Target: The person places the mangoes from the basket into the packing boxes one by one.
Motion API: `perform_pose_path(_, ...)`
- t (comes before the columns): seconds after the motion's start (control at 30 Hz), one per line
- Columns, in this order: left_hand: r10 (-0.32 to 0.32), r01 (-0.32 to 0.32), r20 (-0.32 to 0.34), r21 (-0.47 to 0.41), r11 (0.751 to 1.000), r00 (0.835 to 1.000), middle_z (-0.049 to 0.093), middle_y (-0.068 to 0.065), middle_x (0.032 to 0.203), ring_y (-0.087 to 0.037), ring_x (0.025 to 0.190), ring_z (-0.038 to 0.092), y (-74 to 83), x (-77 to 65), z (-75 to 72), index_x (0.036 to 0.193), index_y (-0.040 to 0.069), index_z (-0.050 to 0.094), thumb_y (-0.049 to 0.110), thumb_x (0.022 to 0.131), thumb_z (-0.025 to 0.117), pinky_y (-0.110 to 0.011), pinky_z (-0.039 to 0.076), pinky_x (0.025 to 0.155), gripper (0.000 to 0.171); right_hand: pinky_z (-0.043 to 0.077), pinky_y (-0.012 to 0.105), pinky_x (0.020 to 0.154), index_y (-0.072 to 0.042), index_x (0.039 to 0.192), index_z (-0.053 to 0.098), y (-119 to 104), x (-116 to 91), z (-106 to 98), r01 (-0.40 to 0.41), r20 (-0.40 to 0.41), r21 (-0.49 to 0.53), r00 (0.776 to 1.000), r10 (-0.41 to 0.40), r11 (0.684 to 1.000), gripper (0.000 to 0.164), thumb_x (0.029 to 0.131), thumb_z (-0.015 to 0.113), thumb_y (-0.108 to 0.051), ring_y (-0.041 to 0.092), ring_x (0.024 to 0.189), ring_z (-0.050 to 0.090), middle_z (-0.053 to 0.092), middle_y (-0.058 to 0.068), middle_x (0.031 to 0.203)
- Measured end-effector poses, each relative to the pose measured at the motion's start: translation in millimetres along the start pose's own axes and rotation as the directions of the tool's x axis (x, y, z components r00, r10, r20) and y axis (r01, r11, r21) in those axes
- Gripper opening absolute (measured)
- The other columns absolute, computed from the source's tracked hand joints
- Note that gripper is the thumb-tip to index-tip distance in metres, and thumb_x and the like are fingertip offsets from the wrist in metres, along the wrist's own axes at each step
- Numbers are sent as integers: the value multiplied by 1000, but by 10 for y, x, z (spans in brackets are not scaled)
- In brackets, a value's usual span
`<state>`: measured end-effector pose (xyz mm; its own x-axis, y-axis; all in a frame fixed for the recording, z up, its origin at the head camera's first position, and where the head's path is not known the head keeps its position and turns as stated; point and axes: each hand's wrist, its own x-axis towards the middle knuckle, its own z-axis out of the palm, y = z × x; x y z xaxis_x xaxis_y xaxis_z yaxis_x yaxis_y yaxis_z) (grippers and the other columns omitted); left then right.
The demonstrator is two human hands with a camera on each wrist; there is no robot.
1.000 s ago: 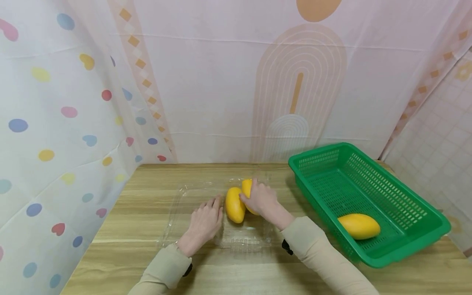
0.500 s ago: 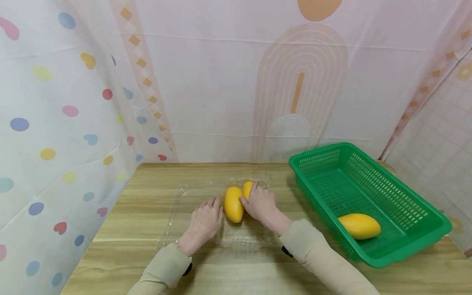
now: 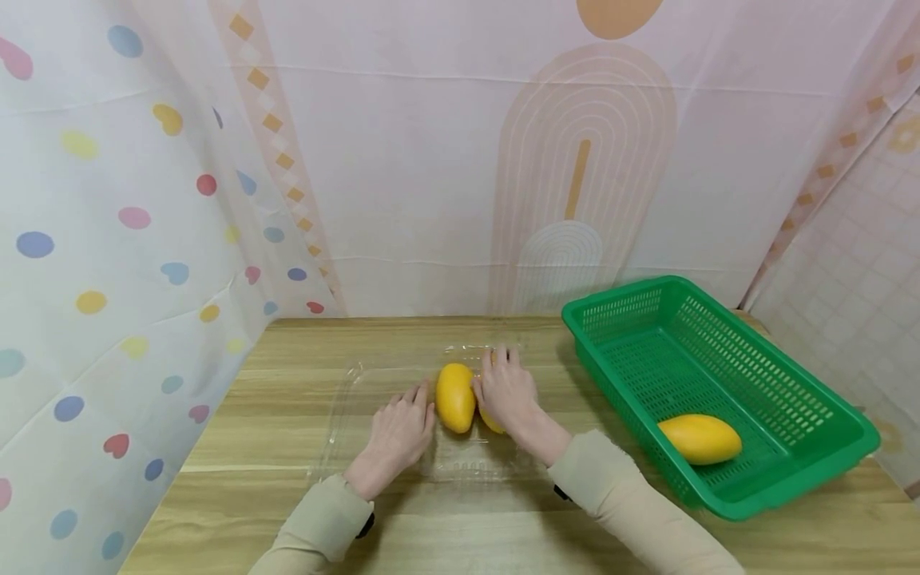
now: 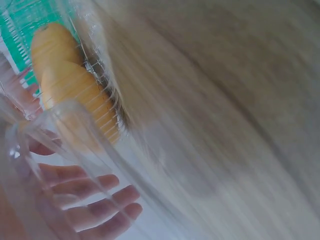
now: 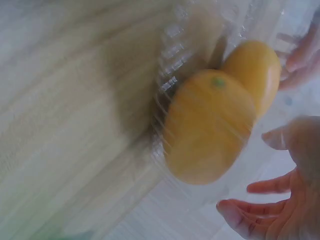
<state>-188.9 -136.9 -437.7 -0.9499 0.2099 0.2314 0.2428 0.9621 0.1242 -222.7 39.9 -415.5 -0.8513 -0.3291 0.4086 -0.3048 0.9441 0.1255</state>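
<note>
Two yellow mangoes lie side by side in an open clear plastic clamshell box [image 3: 470, 463] on the table. The left mango [image 3: 455, 399] shows whole in the head view; the right mango [image 3: 492, 422] is partly covered by my right hand [image 3: 509, 395]. In the right wrist view, the fingers of that hand are spread, apart from the nearer mango [image 5: 207, 130]. My left hand [image 3: 398, 431] rests along the box's middle fold, beside the left mango. Through the clear plastic in the left wrist view, its fingers [image 4: 95, 207] look extended.
A green plastic basket [image 3: 762, 359] stands on the right of the wooden table [image 3: 273, 415]. One more mango [image 3: 700, 439] lies in its near end. The box's transparent lid [image 3: 359, 399] spreads out to the left, and printed cloth [image 3: 431, 184] hangs behind.
My right hand has loosened from the right mango, its fingers now straighter. That mango has shifted slightly toward me, and the left mango slightly left. My left hand has stayed in place.
</note>
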Motion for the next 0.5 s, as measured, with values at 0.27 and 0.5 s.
perform_pose_path(0.27,3,-3,-6,-7,1000,1000,63,-17,123,-39,99,64,10,-2,-9,132,1,52,25,98,46,-49,56,70,42,55,33,52,-5,112,59,170,72,-88,71,18,74,997,-72,995,32,92,60,-30,27,86,63,63,14,102)
perform_pose_path(0.5,11,-11,-26,-12,1000,1000,64,-17,121,-39,98,65,4,-6,-7,130,0,53,24,97,48,-49,56,68,42,50,33,45,-5,97,59,389,83,-196,119,-119,79,987,-109,990,23,88,65,-26,26,73,61,62,11,87)
